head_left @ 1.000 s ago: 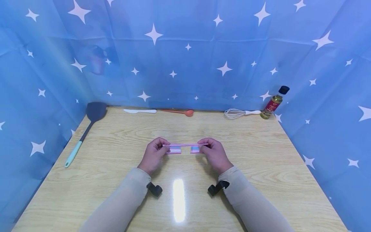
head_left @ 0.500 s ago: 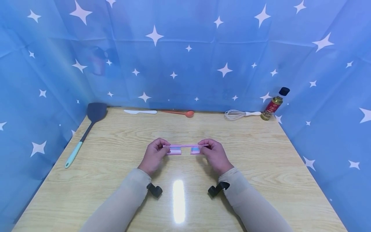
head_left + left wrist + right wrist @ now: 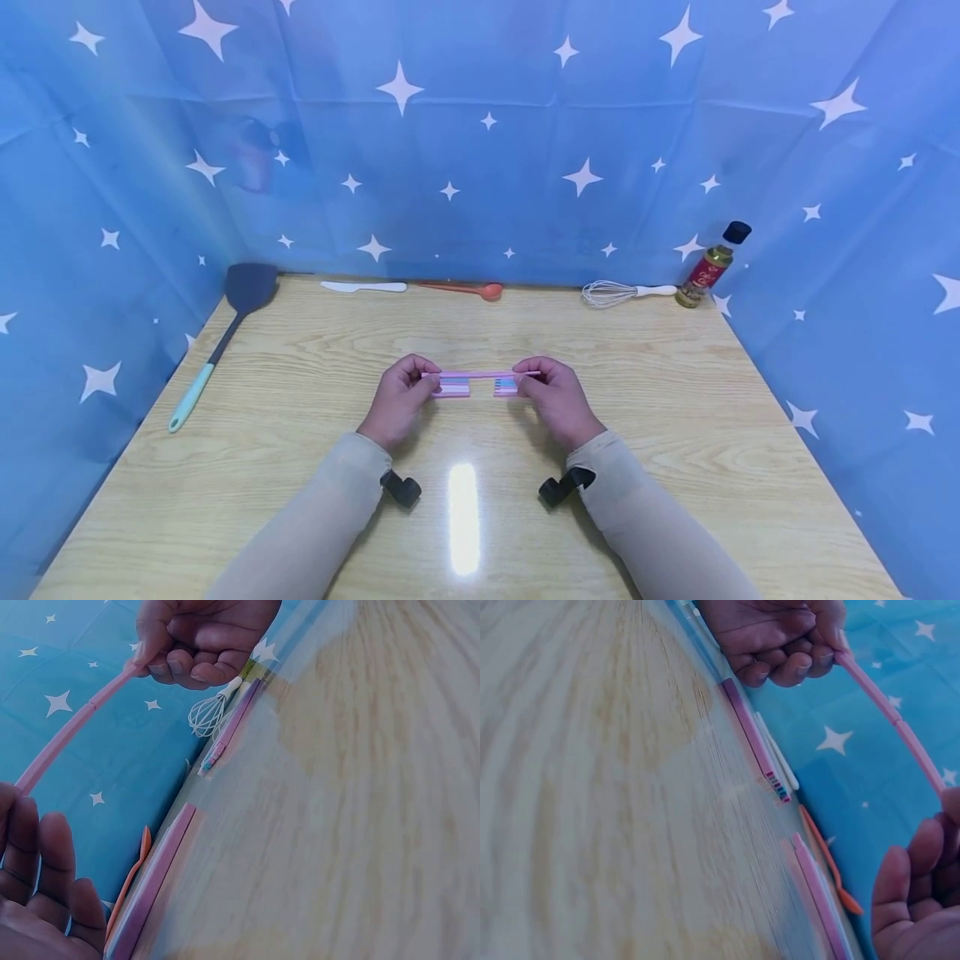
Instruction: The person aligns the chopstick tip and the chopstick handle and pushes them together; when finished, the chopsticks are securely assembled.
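Note:
A slim pink pen-like stick (image 3: 476, 374) is held level above the table, with a seam near its middle in the left wrist view (image 3: 93, 704). My left hand (image 3: 401, 400) pinches its left end between thumb and fingers. The right hand (image 3: 558, 402) pinches the other end. Beneath it, two short, flat rows of thin coloured sticks lie on the wood: a left row (image 3: 457, 388) near my left fingertips and a right row (image 3: 503, 386) by the right ones. A gap separates the rows. My hands partly hide their outer ends in the head view.
Along the back edge lie a white knife (image 3: 363, 287), an orange spoon (image 3: 491, 292) and a white whisk (image 3: 611, 292). An oil bottle (image 3: 701, 275) stands at the back right corner. A dark turner (image 3: 251, 287) with a mint handle lies left. Starry blue cloth (image 3: 480, 150) surrounds the table.

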A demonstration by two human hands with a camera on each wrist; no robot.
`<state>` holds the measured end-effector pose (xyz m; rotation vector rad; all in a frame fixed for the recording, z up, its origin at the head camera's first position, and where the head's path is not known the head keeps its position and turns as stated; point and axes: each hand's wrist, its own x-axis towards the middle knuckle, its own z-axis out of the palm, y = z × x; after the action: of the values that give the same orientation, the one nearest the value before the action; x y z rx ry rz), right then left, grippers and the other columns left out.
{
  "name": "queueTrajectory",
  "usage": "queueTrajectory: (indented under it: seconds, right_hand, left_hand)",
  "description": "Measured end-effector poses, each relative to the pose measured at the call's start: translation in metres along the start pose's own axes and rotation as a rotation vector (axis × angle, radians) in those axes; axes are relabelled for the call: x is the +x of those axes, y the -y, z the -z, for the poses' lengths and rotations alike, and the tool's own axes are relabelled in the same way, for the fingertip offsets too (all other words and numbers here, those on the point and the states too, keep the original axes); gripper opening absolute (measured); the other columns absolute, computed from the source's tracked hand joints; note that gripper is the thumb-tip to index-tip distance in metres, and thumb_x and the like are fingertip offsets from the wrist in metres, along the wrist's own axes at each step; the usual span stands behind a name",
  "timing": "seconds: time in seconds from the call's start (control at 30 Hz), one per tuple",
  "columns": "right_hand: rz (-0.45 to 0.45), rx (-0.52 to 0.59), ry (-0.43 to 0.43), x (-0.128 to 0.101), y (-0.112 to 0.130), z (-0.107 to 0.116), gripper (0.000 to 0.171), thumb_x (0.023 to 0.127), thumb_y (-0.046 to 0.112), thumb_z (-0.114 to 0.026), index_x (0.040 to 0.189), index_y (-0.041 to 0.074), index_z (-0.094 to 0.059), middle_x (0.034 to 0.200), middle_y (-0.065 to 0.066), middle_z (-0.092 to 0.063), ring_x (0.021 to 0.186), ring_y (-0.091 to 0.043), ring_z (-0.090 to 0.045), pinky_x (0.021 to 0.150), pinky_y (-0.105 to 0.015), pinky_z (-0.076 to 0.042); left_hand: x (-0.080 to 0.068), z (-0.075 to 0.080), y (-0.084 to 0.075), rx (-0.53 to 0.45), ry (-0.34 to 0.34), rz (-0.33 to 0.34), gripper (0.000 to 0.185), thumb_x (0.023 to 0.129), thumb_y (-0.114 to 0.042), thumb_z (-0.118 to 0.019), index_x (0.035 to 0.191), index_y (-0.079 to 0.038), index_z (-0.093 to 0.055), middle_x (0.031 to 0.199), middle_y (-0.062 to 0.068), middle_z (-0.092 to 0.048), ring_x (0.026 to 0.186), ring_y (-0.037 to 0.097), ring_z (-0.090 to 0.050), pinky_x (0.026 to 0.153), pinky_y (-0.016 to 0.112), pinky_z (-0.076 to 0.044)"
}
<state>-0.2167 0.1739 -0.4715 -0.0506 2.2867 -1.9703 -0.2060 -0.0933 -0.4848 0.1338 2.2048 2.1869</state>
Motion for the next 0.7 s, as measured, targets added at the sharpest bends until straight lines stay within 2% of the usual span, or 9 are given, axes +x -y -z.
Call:
queueTrajectory:
  seconds: [0.13,0.4,0.7]
  right_hand:
    - [0.003,0.0,-0.001,-0.0005,0.0015,0.0,0.027,0.093,0.002,-0.064,0.117,-0.009,-0.068,0.101,-0.008,-0.064,0.092,-0.02,-0.057,0.079,-0.029,-0.052]
    - [-0.001,-0.006,-0.002,0.0001,-0.0002,0.0,0.024,0.095,0.003,-0.065,0.116,-0.009,-0.068,0.099,-0.006,-0.065,0.09,-0.018,-0.058,0.077,-0.028,-0.051]
    - [-0.004,-0.013,-0.004,0.0007,-0.001,0.0,0.024,0.095,0.004,-0.066,0.116,-0.008,-0.069,0.099,-0.005,-0.065,0.09,-0.018,-0.058,0.075,-0.027,-0.051]
  left_hand:
    - [0.0,-0.0002,-0.0007,0.002,-0.006,-0.012,0.012,0.101,-0.001,-0.061,0.11,0.006,-0.063,0.092,0.007,-0.064,0.084,0.015,-0.058,0.075,0.023,-0.05]
    - [0.0009,-0.0008,-0.0002,-0.035,0.003,-0.03,0.014,0.101,0.002,-0.059,0.111,0.012,-0.061,0.092,0.005,-0.065,0.084,0.012,-0.062,0.076,0.024,-0.054]
    - [0.0005,0.0003,-0.0016,-0.037,0.0,-0.029,0.013,0.101,0.002,-0.06,0.11,0.011,-0.062,0.09,0.002,-0.065,0.084,0.012,-0.062,0.076,0.023,-0.053]
